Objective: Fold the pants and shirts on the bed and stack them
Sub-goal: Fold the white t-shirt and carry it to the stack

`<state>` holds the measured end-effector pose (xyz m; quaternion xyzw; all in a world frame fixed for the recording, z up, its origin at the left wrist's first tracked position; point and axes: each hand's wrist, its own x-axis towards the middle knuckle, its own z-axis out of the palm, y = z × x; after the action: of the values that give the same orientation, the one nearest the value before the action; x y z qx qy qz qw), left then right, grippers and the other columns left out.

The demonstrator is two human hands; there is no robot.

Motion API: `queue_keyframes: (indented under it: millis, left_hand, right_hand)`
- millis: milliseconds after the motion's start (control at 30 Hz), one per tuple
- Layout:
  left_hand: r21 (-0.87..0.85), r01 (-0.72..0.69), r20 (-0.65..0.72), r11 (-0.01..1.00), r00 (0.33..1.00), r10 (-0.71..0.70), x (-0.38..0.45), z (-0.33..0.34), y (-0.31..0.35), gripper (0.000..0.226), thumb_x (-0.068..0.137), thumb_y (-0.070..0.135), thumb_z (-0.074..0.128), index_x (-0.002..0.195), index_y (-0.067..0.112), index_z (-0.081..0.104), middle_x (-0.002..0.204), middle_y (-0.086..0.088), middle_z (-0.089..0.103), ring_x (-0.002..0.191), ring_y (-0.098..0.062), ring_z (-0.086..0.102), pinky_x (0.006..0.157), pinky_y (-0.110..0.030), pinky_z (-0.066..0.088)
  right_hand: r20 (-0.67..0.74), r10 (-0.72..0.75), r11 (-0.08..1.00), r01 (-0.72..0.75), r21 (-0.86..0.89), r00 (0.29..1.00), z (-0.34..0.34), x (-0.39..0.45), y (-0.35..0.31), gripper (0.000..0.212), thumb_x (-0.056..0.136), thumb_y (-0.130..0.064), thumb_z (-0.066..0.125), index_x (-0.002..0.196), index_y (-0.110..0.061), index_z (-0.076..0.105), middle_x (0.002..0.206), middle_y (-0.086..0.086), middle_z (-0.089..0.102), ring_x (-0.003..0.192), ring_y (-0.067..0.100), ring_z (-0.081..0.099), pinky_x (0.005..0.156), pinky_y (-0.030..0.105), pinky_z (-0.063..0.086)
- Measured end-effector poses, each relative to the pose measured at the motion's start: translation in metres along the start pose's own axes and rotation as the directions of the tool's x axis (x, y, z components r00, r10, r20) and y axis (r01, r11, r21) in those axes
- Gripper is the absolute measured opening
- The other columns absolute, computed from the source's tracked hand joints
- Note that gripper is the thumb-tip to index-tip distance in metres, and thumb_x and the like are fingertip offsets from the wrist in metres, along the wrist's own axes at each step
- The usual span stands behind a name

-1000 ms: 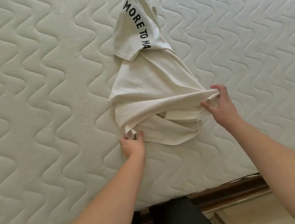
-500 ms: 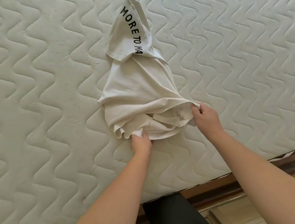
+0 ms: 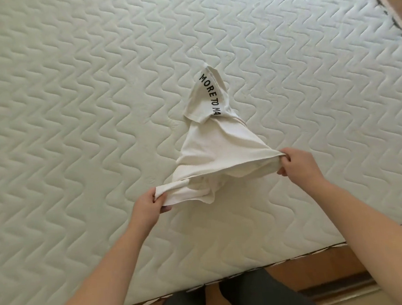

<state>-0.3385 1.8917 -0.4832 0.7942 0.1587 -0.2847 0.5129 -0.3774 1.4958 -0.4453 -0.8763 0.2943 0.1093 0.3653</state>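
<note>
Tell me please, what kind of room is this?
Probably a bedroom. A bare quilted mattress fills most of the view, on a wooden bed frame. The left hand and right hand hold a cream shirt over it.

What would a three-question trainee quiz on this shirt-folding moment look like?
1. True or false: both hands grip the cream shirt.
2. Which part of the shirt lies farthest from the person? A) the bottom hem B) the part printed with black letters
3. What does the shirt rest on?

Key:
1. True: the left hand and the right hand each pinch an edge of the fabric, set apart.
2. B.
3. The quilted mattress.
</note>
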Motion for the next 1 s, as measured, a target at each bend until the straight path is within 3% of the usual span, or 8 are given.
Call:
queue_keyframes:
  millis: [100, 233, 333, 433, 633, 767, 867, 1000]
  left_hand:
    - [0.058, -0.089, 0.041, 0.994, 0.995, 0.086, -0.002, -0.058, 0.036, 0.016, 0.100, 0.011, 0.054, 0.103, 0.009, 0.069, 0.097, -0.012, 0.070, 0.073, -0.010, 0.072, 0.069, -0.021, 0.059]
    - [0.221, -0.201, -0.055, 0.954, 0.974, 0.218, -0.002, -0.132, 0.088, 0.018, 0.098, 0.010, 0.054, 0.097, 0.017, 0.071, 0.089, -0.011, 0.070, 0.073, -0.021, 0.071, 0.062, -0.028, 0.060]
    - [0.401, -0.257, -0.144, 0.879, 0.930, 0.337, -0.003, -0.188, 0.131, 0.019, 0.096, 0.013, 0.052, 0.098, 0.014, 0.072, 0.084, -0.008, 0.071, 0.071, -0.021, 0.072, 0.056, -0.032, 0.060]
    - [0.419, -0.268, -0.226, 0.868, 0.895, 0.385, -0.020, -0.239, 0.167, 0.022, 0.096, 0.013, 0.046, 0.096, 0.016, 0.068, 0.081, -0.005, 0.073, 0.067, -0.013, 0.073, 0.049, -0.025, 0.055]
    - [0.415, -0.281, -0.290, 0.865, 0.861, 0.419, -0.053, -0.297, 0.195, 0.026, 0.095, 0.015, 0.042, 0.095, 0.019, 0.068, 0.070, -0.005, 0.074, 0.064, -0.018, 0.073, 0.055, -0.029, 0.054]
    - [0.297, -0.285, -0.264, 0.911, 0.893, 0.365, -0.064, -0.308, 0.208, 0.026, 0.098, 0.015, 0.043, 0.093, 0.019, 0.068, 0.068, -0.008, 0.074, 0.062, -0.020, 0.071, 0.056, -0.029, 0.055]
    - [0.116, -0.313, -0.266, 0.943, 0.905, 0.333, -0.066, -0.312, 0.225, 0.023, 0.101, 0.014, 0.043, 0.103, 0.015, 0.066, 0.071, -0.009, 0.075, 0.061, -0.017, 0.072, 0.055, -0.027, 0.057]
    - [-0.193, -0.353, -0.318, 0.916, 0.905, 0.282, -0.056, -0.313, 0.260, 0.018, 0.101, 0.006, 0.047, 0.108, 0.007, 0.063, 0.091, -0.018, 0.068, 0.059, -0.018, 0.072, 0.051, -0.020, 0.057]
  right_hand:
    - [-0.035, -0.057, 0.995, 0.059, 0.077, 0.998, -0.023, 0.004, -0.041, 0.029, 0.091, -0.012, 0.042, 0.087, -0.014, 0.071, 0.065, 0.007, 0.068, 0.055, 0.012, 0.069, 0.061, 0.034, 0.060]
    - [-0.096, -0.103, 0.988, 0.113, 0.101, 0.990, -0.057, 0.008, -0.097, 0.030, 0.092, -0.012, 0.041, 0.085, -0.020, 0.069, 0.064, 0.007, 0.068, 0.053, 0.016, 0.070, 0.054, 0.029, 0.058]
    - [-0.153, -0.124, 0.986, 0.139, 0.090, 0.980, -0.094, 0.011, -0.138, 0.030, 0.092, -0.005, 0.037, 0.087, -0.011, 0.066, 0.069, 0.014, 0.067, 0.052, 0.019, 0.069, 0.050, 0.028, 0.059]
    - [-0.204, -0.116, 0.985, 0.139, 0.102, 0.972, -0.134, 0.006, -0.169, 0.030, 0.089, 0.003, 0.036, 0.090, -0.005, 0.065, 0.073, 0.015, 0.065, 0.059, 0.022, 0.066, 0.052, 0.022, 0.056]
    - [-0.275, -0.017, 0.951, 0.101, 0.294, 0.961, -0.197, -0.016, -0.196, 0.025, 0.094, 0.002, 0.037, 0.103, -0.004, 0.060, 0.083, 0.017, 0.065, 0.063, 0.029, 0.070, 0.048, 0.024, 0.058]
    - [-0.306, 0.087, 0.890, 0.064, 0.451, 0.948, -0.218, -0.023, -0.205, 0.021, 0.099, -0.008, 0.043, 0.098, -0.011, 0.064, 0.080, 0.017, 0.071, 0.057, 0.025, 0.072, 0.045, 0.026, 0.055]
    - [-0.294, 0.178, 0.772, 0.052, 0.633, 0.939, -0.229, -0.025, -0.219, 0.021, 0.099, -0.013, 0.050, 0.085, -0.018, 0.065, 0.085, 0.017, 0.071, 0.057, 0.025, 0.072, 0.047, 0.026, 0.056]
    - [-0.241, 0.190, 0.613, 0.077, 0.786, 0.952, -0.231, -0.023, -0.234, 0.013, 0.091, -0.006, 0.060, 0.097, -0.011, 0.070, 0.096, 0.011, 0.073, 0.080, 0.023, 0.074, 0.054, 0.024, 0.058]
